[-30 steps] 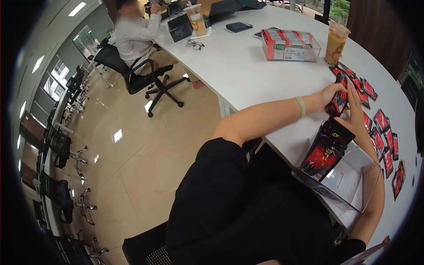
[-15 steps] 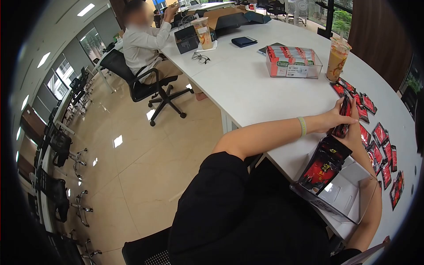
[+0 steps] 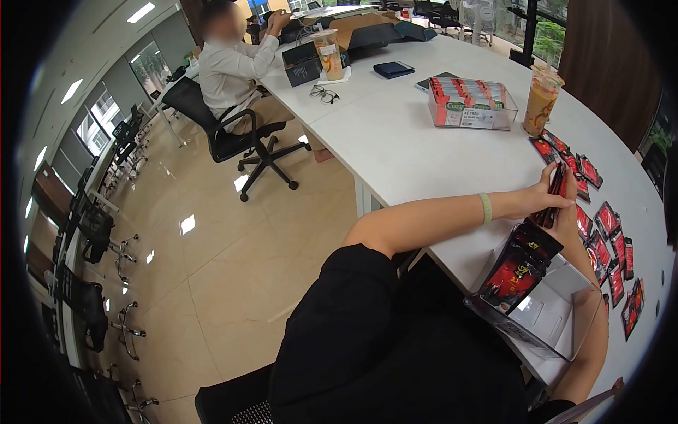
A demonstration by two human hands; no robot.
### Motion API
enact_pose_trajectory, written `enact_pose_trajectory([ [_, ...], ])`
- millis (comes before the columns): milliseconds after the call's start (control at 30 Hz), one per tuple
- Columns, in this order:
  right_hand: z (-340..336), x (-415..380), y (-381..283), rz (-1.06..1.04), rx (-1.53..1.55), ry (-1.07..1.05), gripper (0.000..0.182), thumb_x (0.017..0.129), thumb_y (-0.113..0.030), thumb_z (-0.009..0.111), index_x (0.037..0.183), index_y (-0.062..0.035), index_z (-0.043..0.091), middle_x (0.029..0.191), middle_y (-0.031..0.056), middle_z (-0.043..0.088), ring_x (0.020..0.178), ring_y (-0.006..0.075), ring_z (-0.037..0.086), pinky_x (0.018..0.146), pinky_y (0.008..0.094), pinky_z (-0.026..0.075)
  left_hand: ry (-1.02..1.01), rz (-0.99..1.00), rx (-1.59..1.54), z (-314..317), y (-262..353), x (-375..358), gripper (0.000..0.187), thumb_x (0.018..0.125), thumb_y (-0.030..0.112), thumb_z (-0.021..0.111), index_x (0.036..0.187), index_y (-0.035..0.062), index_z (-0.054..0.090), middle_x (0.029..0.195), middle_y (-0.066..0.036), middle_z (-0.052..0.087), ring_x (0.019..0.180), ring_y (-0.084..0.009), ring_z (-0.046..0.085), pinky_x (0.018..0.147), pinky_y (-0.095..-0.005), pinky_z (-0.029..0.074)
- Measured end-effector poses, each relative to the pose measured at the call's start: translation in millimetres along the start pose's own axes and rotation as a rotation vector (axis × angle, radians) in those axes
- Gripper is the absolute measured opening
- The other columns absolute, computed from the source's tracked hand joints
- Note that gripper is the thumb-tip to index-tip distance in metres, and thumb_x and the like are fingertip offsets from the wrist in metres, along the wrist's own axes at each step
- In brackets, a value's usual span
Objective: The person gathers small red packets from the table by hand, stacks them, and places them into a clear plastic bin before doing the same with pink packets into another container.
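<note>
My left hand (image 3: 530, 201), with a band on its wrist, is closed around a small stack of red and black coffee sachets (image 3: 556, 187). My right hand (image 3: 566, 225) grips the same stack from the right side; some of its fingers are hidden. Just below the hands, at the table's near edge, a clear-walled box (image 3: 571, 316) stands tilted toward me. More coffee sachets (image 3: 514, 277) stand in its left part, and its white inside shows on the right. Loose sachets (image 3: 606, 215) lie spread over the table to the right of my hands.
A clear box of red packets (image 3: 472, 106) sits farther up the white table (image 3: 395, 152), beside a drink cup (image 3: 542, 99). Glasses (image 3: 324, 93), a dark wallet (image 3: 393, 69) and another cup (image 3: 329, 56) lie beyond. A seated person (image 3: 236, 67) is at the far left.
Both hands have barely shifted and still hold the stack, which looks slightly more upright and fanned. The camera view has moved a little.
</note>
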State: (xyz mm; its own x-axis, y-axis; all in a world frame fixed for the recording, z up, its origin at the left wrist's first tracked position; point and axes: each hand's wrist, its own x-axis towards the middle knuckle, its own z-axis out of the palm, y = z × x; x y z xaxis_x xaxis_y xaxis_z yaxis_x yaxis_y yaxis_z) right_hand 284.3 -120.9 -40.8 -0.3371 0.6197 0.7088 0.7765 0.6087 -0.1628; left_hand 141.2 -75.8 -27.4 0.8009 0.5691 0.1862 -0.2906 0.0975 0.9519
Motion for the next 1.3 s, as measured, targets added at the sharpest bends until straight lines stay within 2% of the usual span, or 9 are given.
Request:
enact_pose_trajectory([
  [233,4,3,-1,0.011,0.160,0.012,0.112,0.046,-0.019,0.078,0.135,0.0044,0.015,0.134,0.0244,0.027,0.123,0.0384,0.033,0.101,0.0407,0.029,0.045,-0.002,0.168,0,-8,3,0.117,0.070,0.032,0.072,0.135,0.0111,-0.023,0.123,-0.024,0.035,0.105,-0.0268,0.047,0.081,-0.0351,0.046],
  [267,2,1,0,0.024,0.214,0.026,0.113,0.045,-0.020,0.079,0.135,0.0043,0.015,0.134,0.0243,0.028,0.123,0.0380,0.033,0.101,0.0405,0.029,0.041,0.022,0.092,2,-10,2,0.102,0.072,0.032,0.072,0.134,0.0016,-0.003,0.125,-0.020,0.034,0.113,-0.0253,0.042,0.083,-0.0365,0.046],
  [300,0,0,0,0.003,0.146,0.020,0.113,0.045,-0.021,0.079,0.135,0.0046,0.015,0.133,0.0244,0.029,0.122,0.0382,0.034,0.101,0.0402,0.030,0.032,0.051,0.071,-2,-18,9,0.120,0.067,0.033,0.075,0.135,0.0098,-0.021,0.110,-0.021,0.043,0.086,-0.0208,0.054,0.069,-0.0314,0.049],
  [400,-10,8,-10,0.036,0.102,-0.048,0.117,0.043,-0.024,0.080,0.135,0.0056,0.015,0.134,0.0249,0.030,0.122,0.0401,0.033,0.100,0.0401,0.031,-0.040,0.064,0.012,2,-2,1,0.095,0.073,0.022,0.071,0.132,0.0031,-0.001,0.116,-0.015,0.039,0.108,-0.0216,0.045,0.088,-0.0319,0.042],
  [600,-25,21,11,-0.083,0.127,-0.184,0.125,0.048,-0.052,0.080,0.136,0.0061,0.012,0.139,0.0280,0.020,0.127,0.0400,0.027,0.103,0.0410,0.024,0.216,0.091,-0.091,0,1,5,0.066,0.078,0.018,0.065,0.124,0.0113,0.018,0.113,-0.013,0.040,0.105,-0.0227,0.049,0.080,-0.0398,0.049],
  [800,-30,40,53,0.324,0.164,-0.343,0.060,0.068,-0.032,0.069,0.117,-0.0010,0.052,0.125,0.0221,0.046,0.118,0.0306,0.044,0.092,0.0386,0.039,0.556,-0.042,-0.370,-20,9,8,0.058,0.077,0.029,0.066,0.111,0.0178,0.021,0.103,-0.007,0.041,0.094,-0.0232,0.052,0.067,-0.0504,0.052],
  [967,-5,44,84,0.173,0.005,-0.173,0.042,0.070,-0.024,0.064,0.106,-0.0015,0.059,0.110,0.0200,0.057,0.098,0.0286,0.057,0.073,0.0366,0.047,0.615,0.036,-0.313,-30,7,11,0.050,0.076,0.029,0.065,0.108,0.0227,0.027,0.099,-0.006,0.041,0.084,-0.0228,0.054,0.060,-0.0508,0.052],
  [1100,6,55,69,0.170,-0.251,-0.300,0.026,0.073,-0.017,0.057,0.093,-0.0016,0.061,0.071,0.0197,0.060,0.064,0.0346,0.059,0.059,0.0418,0.046,0.695,0.245,-0.140,-50,-18,30,0.054,0.079,0.030,0.063,0.118,0.0156,0.028,0.093,-0.005,0.044,0.069,-0.0140,0.055,0.050,-0.0290,0.048],
  [1300,11,56,63,0.009,-0.548,-0.439,0.016,0.076,-0.011,0.052,0.080,-0.0012,0.064,0.061,0.0193,0.057,0.056,0.0348,0.057,0.057,0.0432,0.046,0.831,0.271,-0.178,-31,2,16,0.081,0.082,0.046,0.056,0.138,0.0116,0.009,0.128,-0.011,0.034,0.111,-0.0203,0.038,0.091,-0.0307,0.035],
])
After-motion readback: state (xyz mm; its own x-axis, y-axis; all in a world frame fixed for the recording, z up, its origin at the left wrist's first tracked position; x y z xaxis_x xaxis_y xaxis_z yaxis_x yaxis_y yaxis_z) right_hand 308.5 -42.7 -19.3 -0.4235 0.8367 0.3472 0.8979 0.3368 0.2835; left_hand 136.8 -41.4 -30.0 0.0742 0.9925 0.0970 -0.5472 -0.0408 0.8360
